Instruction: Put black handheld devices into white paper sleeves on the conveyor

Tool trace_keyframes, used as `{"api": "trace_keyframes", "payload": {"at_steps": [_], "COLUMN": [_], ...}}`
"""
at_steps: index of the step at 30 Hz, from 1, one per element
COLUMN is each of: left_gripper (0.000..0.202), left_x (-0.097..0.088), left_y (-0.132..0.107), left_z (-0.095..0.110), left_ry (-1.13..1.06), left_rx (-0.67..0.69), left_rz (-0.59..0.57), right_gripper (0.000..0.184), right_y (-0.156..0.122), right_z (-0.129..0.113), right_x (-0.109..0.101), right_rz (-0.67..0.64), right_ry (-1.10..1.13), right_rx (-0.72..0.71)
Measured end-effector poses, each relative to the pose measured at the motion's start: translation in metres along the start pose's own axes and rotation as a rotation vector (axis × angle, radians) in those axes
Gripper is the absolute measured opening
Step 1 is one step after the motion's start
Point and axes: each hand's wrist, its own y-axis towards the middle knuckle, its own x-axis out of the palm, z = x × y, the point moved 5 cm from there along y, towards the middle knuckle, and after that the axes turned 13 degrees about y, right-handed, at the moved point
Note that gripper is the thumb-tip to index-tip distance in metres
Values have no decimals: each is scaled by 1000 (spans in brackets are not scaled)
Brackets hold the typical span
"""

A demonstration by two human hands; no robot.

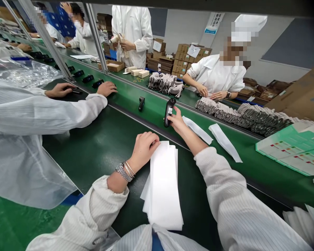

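Observation:
My left hand (144,150), with a wristwatch and bracelets, curls over the top edge of a stack of white foam sheets (164,190) lying on the dark green workbench (99,153). My right hand (177,121) grips a black handheld device (169,111) upright at the edge of the green conveyor belt (151,94). Two loose white strips (197,130) (225,142) lie on the belt beside it. A matching black device (141,103) stands farther along.
A co-worker's white-sleeved arms (49,111) reach across from the left, with hands on black devices. Grey bundles (240,116) and printed green sheets (294,151) lie on the belt. Another person (214,69) works beyond it, with cardboard boxes (191,59) behind.

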Motion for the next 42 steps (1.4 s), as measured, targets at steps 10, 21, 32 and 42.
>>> {"api": "trace_keyframes", "payload": {"at_steps": [10, 21, 32, 42], "left_gripper": [10, 13, 23, 13], "left_x": [-11, -16, -9, 0], "left_y": [-4, -4, -1, -3], "left_z": [16, -1, -13, 6], "left_ry": [-299, -397, -209, -93], "left_rx": [32, -187, -18, 188], "left_rz": [54, 225, -341, -228], "right_gripper": [83, 37, 23, 29], "right_y": [-120, -127, 39, 69], "right_z": [-40, -33, -53, 12], "right_x": [15, 32, -47, 67], "right_rz": [-252, -397, 206, -101], "right_ry": [392, 197, -805, -750], "right_rx": [-153, -4, -325, -110]}}
